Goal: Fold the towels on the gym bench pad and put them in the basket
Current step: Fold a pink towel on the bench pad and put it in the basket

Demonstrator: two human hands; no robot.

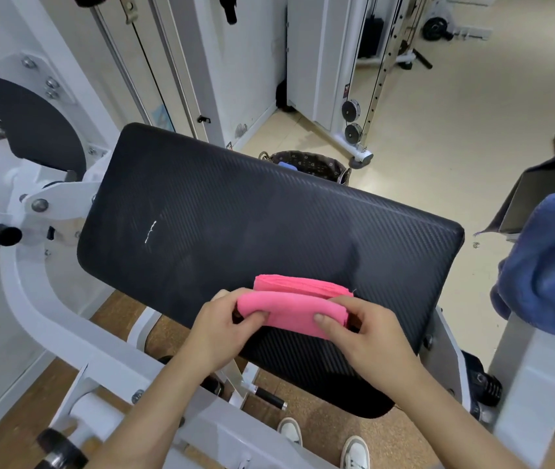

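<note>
While I watch from the head view, the black padded tabletop [235,214] runs slantwise across the middle, its carbon-weave cover bare apart from the pink towel [289,313] at its near edge. That towel is folded into a thick, narrow bundle. My left hand [225,330] grips its left end and my right hand [367,336] its right end, fingers clamped on the cloth with a thumb on top at each side.

Beyond the far edge, the basket [313,164] sits on the pale tiled floor [438,113], a blue item [286,165] showing inside it. White machine frame [32,299] crowds the left side and passes under the near edge. A blue cloth [547,265] hangs over a stand just off the right end. Open floor lies to the far right, past a cable station [354,113]. Two pale shoes [354,448] stand on cork flooring below.
</note>
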